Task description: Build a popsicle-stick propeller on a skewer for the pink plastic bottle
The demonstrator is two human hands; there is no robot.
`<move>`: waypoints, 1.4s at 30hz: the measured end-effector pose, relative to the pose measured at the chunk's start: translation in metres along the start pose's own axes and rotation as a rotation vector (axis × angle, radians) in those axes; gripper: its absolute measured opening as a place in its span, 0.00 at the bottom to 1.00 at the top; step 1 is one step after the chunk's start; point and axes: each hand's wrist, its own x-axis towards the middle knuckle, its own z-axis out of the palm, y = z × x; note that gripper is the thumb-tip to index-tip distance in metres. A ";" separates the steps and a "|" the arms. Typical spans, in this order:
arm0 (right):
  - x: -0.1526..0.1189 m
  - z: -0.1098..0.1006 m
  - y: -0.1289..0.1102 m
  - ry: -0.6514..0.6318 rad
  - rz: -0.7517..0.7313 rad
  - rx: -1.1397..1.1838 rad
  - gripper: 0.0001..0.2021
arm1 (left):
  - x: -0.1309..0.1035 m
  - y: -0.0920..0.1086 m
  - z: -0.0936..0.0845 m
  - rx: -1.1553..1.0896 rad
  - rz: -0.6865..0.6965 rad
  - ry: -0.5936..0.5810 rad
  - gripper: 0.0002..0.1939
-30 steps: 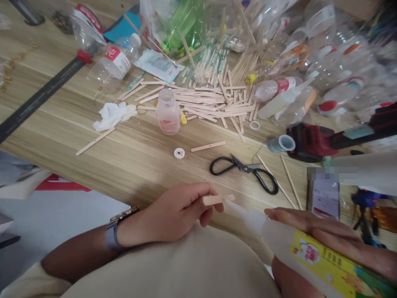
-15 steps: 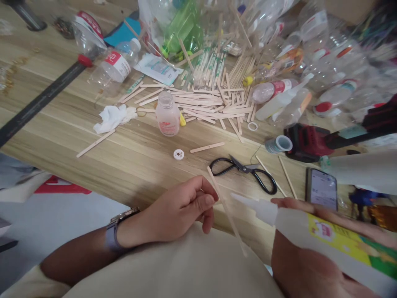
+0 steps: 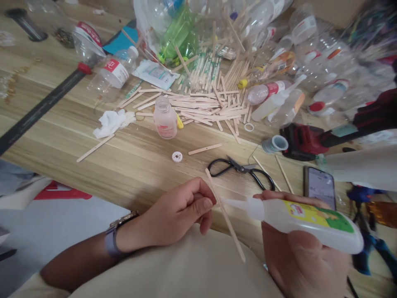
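My left hand (image 3: 182,211), with a watch on its wrist, pinches a wooden craft stick (image 3: 228,219) between thumb and fingers near the table's front edge. The stick slants down to the right, and a short light piece seems to cross it at my fingertips. My right hand (image 3: 304,252) is wrapped round a glue bottle (image 3: 276,213) with a yellow and green label. Its long clear nozzle points left, the tip at the stick beside my left fingertips; whether it touches, I cannot tell. Black-handled scissors (image 3: 242,169) lie just beyond both hands.
Beyond lie a heap of craft sticks (image 3: 201,105), a small open bottle (image 3: 165,120), a white cap (image 3: 177,157) and a loose stick (image 3: 205,149). On the right are a phone (image 3: 319,186), a red and black power tool (image 3: 300,140) and many plastic bottles (image 3: 328,93).
My right hand has brought the glue bottle left, so its nozzle tip now reaches the stick. My left hand keeps its pinch on the stick almost in place.
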 end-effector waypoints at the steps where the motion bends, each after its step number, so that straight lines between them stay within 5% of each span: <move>1: 0.001 0.000 0.000 -0.005 0.018 0.017 0.22 | -0.001 0.000 0.000 0.001 0.019 0.019 0.09; 8: 0.010 -0.002 0.008 0.052 0.232 0.132 0.23 | -0.003 0.001 -0.001 0.023 0.057 0.151 0.10; 18: -0.008 0.005 -0.004 -0.068 0.005 0.058 0.19 | -0.004 0.003 0.001 0.024 0.051 0.181 0.07; 26: 0.003 0.003 0.000 -0.061 0.125 0.166 0.19 | -0.008 0.007 0.002 0.041 0.080 0.144 0.07; 34: 0.033 -0.004 0.024 0.062 0.367 0.500 0.16 | -0.009 0.006 -0.004 0.018 0.038 0.231 0.19; 38: 0.042 0.002 0.029 0.033 0.493 0.601 0.17 | -0.008 0.005 -0.010 0.112 0.020 0.280 0.20; 42: 0.049 0.009 0.025 -0.060 0.443 0.480 0.19 | -0.008 0.007 -0.014 0.126 0.027 0.275 0.20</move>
